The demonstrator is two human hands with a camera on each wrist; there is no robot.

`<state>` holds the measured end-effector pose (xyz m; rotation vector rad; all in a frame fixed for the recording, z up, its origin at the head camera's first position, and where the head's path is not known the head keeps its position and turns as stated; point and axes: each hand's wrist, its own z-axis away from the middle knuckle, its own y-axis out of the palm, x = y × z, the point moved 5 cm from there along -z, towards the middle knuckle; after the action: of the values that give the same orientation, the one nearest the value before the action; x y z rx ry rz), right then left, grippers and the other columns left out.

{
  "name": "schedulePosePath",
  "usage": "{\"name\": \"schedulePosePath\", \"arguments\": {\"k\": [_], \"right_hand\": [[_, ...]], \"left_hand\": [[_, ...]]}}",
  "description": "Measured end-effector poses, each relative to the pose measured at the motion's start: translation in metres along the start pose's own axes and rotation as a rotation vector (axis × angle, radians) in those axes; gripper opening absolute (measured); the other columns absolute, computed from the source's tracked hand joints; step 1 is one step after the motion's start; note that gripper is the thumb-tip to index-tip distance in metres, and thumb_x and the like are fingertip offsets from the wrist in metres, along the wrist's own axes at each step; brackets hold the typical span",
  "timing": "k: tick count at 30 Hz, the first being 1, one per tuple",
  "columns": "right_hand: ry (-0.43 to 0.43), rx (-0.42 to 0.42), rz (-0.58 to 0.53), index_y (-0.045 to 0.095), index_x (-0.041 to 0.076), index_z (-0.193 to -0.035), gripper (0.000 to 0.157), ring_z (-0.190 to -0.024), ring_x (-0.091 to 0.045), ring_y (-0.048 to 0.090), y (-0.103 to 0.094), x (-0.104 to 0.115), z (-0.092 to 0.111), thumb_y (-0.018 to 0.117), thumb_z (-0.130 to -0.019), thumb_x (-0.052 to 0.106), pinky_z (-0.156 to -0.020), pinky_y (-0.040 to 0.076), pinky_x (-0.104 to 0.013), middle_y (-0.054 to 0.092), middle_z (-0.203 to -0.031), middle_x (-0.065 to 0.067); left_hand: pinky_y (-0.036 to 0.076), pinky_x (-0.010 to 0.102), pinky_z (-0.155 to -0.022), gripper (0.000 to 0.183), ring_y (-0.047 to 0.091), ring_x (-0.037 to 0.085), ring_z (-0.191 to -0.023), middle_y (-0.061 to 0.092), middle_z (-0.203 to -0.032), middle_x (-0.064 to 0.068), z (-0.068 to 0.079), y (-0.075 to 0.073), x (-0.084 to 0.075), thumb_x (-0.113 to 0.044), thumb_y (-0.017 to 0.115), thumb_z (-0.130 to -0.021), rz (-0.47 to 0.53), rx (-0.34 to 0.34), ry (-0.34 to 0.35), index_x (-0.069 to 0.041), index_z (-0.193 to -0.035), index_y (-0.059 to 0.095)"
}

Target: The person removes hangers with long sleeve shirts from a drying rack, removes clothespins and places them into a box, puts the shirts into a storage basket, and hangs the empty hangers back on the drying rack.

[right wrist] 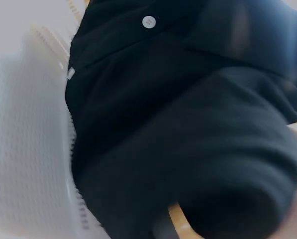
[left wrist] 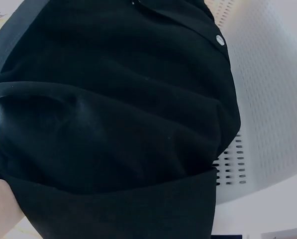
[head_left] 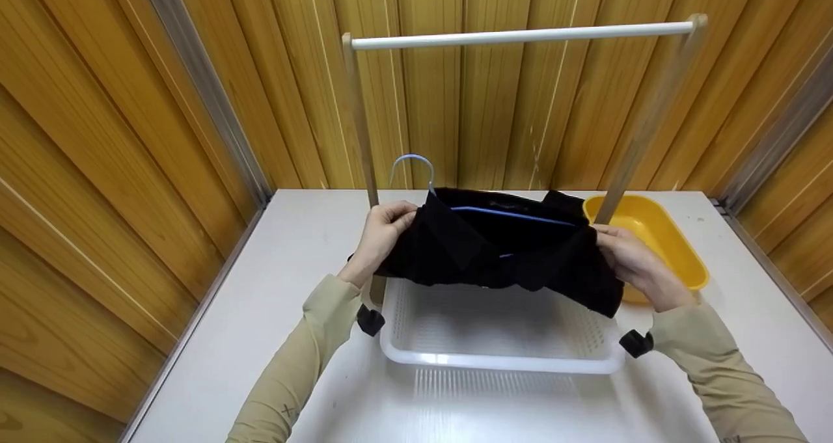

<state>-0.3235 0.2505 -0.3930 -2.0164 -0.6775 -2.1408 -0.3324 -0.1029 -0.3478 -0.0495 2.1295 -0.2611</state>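
Observation:
A black collared shirt point(head_left: 455, 254) hangs on a blue hanger point(head_left: 514, 215), held up above a white basket point(head_left: 501, 363). The hanger's hook point(head_left: 412, 156) rises from the collar's left side. My left hand point(head_left: 381, 235) grips the shirt at its left shoulder, thumb and fingers meeting on the cloth. At the opposite shoulder, my right hand point(head_left: 631, 257) holds the fabric, some of its fingers hidden behind it. White buttons point(right wrist: 148, 22) dot the front placket in the right wrist view. Black cloth point(left wrist: 118, 129) fills most of the left wrist view.
Behind the shirt stands a rack with a white rod point(head_left: 520, 36) on wooden posts point(head_left: 644, 131). A yellow bin point(head_left: 677, 254) sits at the right, beside one post. Everything rests on a white table point(head_left: 312, 235) backed by wood-panelled walls point(head_left: 429, 105).

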Motion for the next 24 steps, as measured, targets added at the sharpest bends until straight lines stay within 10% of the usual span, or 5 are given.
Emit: {"name": "schedulePosePath", "arguments": {"k": [12, 24], "right_hand": [[-0.184, -0.154, 0.13, 0.065, 0.006, -0.095, 0.021, -0.083, -0.012, 0.057, 0.002, 0.025, 0.009, 0.045, -0.095, 0.013, -0.073, 0.046, -0.023, 0.062, -0.092, -0.002], [-0.353, -0.387, 0.624, 0.046, -0.008, -0.117, 0.042, -0.089, -0.013, 0.05, 0.035, 0.044, 0.017, 0.041, -0.097, 0.028, -0.073, 0.042, -0.021, 0.053, -0.105, -0.009]], "left_hand": [[0.041, 0.024, -0.067, 0.007, 0.053, 0.012, -0.071, 0.062, -0.078, 0.016, -0.001, -0.001, 0.004, 0.008, 0.059, -0.082, -0.007, -0.02, -0.038, 0.012, -0.078, 0.063], [0.04, 0.023, -0.065, 0.006, 0.051, 0.011, -0.068, 0.061, -0.074, 0.013, 0.006, 0.002, -0.025, 0.009, 0.058, -0.081, -0.038, -0.051, -0.046, 0.013, -0.077, 0.06]]}}
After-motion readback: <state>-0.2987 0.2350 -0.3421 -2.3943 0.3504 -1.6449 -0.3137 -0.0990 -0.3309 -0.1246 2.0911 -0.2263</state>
